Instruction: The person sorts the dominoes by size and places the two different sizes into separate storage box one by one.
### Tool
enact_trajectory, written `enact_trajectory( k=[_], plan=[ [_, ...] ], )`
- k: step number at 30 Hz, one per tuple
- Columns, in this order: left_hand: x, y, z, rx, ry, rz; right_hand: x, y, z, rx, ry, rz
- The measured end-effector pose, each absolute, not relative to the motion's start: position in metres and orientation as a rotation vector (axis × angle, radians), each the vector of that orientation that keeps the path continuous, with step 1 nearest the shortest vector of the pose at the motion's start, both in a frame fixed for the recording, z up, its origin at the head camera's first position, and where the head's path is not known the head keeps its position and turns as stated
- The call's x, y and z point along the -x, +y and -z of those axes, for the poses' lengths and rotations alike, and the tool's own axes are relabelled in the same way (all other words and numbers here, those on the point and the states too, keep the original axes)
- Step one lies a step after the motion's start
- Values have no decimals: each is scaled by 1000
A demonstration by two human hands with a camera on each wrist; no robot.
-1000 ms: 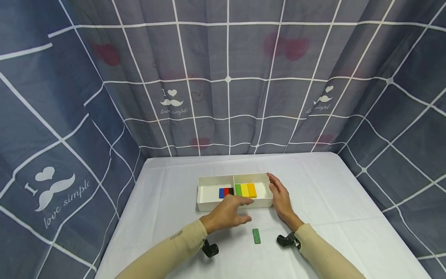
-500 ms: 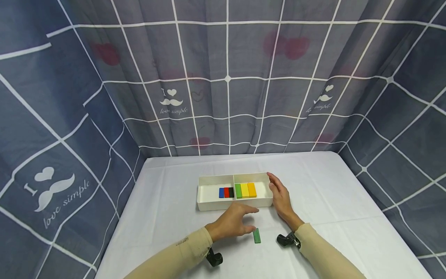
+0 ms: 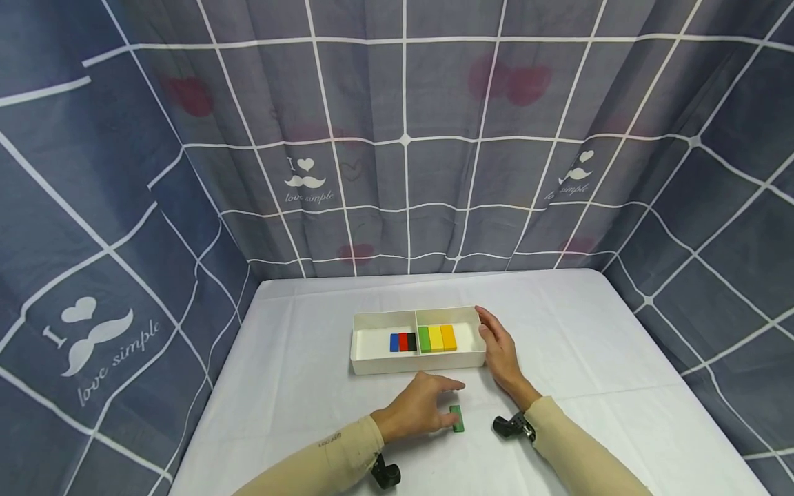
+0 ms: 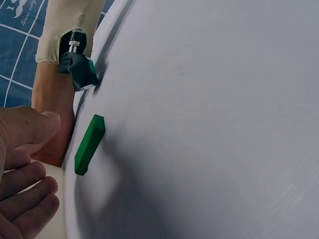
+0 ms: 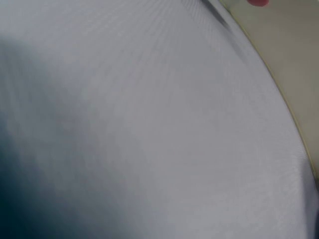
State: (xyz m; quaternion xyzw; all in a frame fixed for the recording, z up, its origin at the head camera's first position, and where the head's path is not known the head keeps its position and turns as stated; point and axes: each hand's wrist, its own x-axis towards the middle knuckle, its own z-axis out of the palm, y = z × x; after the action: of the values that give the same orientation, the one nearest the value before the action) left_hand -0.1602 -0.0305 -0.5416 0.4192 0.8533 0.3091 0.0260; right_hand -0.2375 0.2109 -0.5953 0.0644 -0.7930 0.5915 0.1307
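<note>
A small green block (image 3: 458,421) lies on the white cloth, in front of a two-compartment white box (image 3: 384,365). My left hand (image 3: 418,406) is over the cloth just left of the block, fingers extended and thumb apart. In the head view the thumb tip overlaps the block's left edge; in the left wrist view the thumb (image 4: 37,127) is beside the green block (image 4: 89,145). My right hand (image 3: 501,355) rests against the box's right end, fingers along its side up to the far corner. The right wrist view has the box wall (image 5: 286,55) and one fingertip (image 5: 258,2).
In the box's left compartment are blue (image 3: 394,342), red (image 3: 403,342) and black (image 3: 412,342) blocks. Light green (image 3: 424,339), yellow (image 3: 436,338) and orange (image 3: 449,337) ones lie in the right compartment. A grey checked curtain (image 3: 372,172) surrounds the cloth-covered table (image 3: 298,331).
My left hand has come from above the box's front wall toward me and slightly right, to beside the green block. The right hand and the box stay put.
</note>
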Motion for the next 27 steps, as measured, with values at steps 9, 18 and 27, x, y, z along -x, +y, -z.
enact_trajectory(
  k=[9,18,27],
  plan=[
    [151,-26,549,-1277,2634,-934,237,211,594,-166,-2312,-1726],
    [147,-23,554,-1184,2640,-884,237,210,595,-171,-2297,-1747],
    [143,-22,557,-1223,2686,-838,238,210,594,-169,-2297,-1745]
  ],
)
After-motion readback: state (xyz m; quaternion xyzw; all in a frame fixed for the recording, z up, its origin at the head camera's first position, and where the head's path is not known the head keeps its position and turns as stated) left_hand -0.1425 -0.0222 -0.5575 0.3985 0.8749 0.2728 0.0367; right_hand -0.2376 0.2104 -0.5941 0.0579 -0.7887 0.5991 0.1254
